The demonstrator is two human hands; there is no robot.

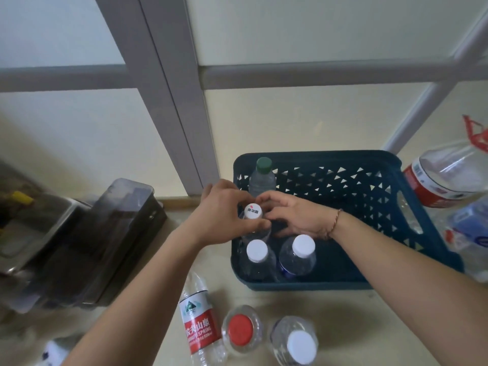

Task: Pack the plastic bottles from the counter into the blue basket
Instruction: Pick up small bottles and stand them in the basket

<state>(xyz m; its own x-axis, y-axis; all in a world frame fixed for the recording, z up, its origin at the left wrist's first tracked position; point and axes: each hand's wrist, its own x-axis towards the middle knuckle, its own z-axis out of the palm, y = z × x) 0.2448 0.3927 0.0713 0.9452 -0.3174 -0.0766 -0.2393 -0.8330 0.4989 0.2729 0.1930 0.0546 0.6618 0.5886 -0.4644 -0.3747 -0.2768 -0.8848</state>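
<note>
Fingers (250,225) of the left hand (219,217) wrap narrowly around the neck of a printed-cap bottle (253,212) at the basket's (330,282) left wall, frame centre. The right hand (295,217) curls against the same bottle from the other side, fingertips touching it. Behind stands a green-cap bottle (262,175); in front, two white-cap bottles (257,257) side by side, all upright inside. On the counter (369,326) below the basket lie a red-label bottle (199,320) on its side, a red-cap bottle (240,330) and another white-cap one (301,344). A large jug (446,178) sits at right.
</note>
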